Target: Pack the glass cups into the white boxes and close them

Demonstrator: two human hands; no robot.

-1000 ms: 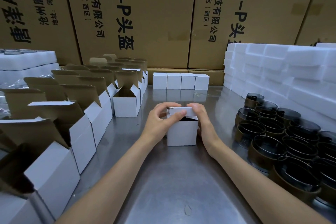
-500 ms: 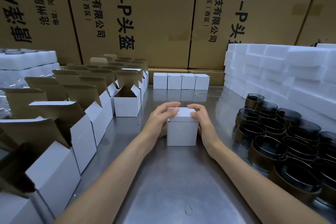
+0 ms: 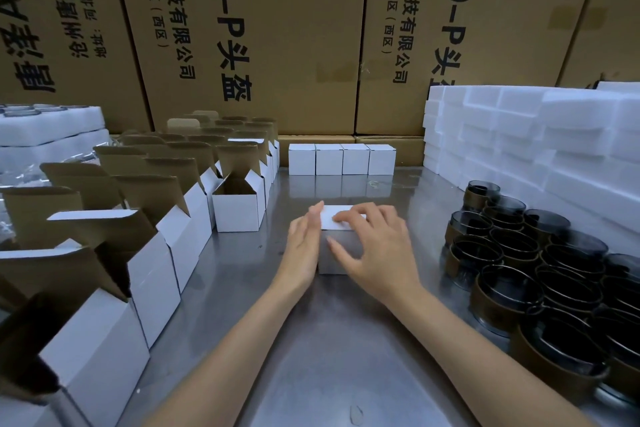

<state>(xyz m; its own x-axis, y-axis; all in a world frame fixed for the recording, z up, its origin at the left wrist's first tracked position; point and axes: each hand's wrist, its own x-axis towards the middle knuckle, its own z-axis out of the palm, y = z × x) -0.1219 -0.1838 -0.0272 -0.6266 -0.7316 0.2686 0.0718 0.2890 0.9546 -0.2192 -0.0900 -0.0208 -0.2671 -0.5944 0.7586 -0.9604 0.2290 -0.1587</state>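
Observation:
A closed white box [image 3: 333, 255] stands on the steel table [image 3: 332, 350] in the middle. My left hand [image 3: 304, 246] lies flat against its left side, fingers straight. My right hand [image 3: 374, 250] rests over the top and front of the box with its fingers spread and relaxed. Dark glass cups [image 3: 540, 274] with brown bands crowd the right side of the table. Several closed white boxes [image 3: 341, 159] line up at the back. Open white boxes [image 3: 239, 201] with raised brown flaps stand in rows on the left.
Stacks of white foam blocks [image 3: 540, 135] fill the back right. More foam trays [image 3: 45, 128] sit at the far left. Large brown cartons [image 3: 277, 35] form a wall behind the table.
The lid of the box went from half open to shut. My right hand moved from the box's right side onto its top; my left hand flattened against the left side.

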